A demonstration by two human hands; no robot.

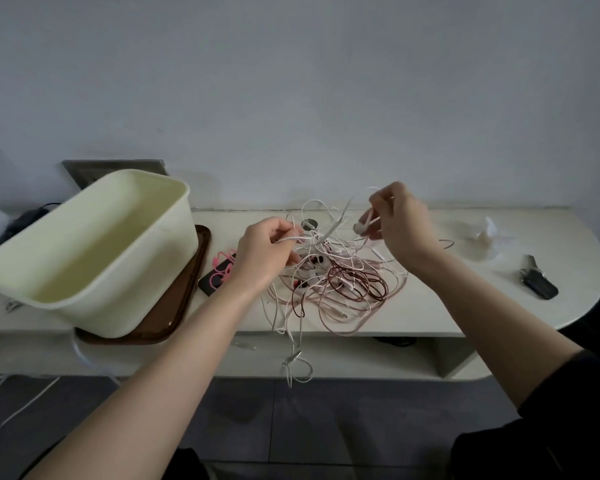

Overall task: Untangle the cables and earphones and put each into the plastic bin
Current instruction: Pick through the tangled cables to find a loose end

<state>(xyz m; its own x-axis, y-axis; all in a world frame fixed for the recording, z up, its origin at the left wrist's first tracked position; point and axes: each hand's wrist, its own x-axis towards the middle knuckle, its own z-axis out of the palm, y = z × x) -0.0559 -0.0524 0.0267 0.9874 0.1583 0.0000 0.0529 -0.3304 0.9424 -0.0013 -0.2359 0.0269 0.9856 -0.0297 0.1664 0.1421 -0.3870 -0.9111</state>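
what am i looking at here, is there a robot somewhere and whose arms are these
No robot here: a person wears a camera on the head, looking down at their own arms. The left hand pinches a white strand, the right hand pinches a white cable end, both rising from the tangle of cables lying on the pale table. To the left a cream plastic bin sits on a brown tray, with no cable visible inside. What looks like a dark key fob lies to the right.

Plastic bin on tray at left, cable tangle mid-table, keys right
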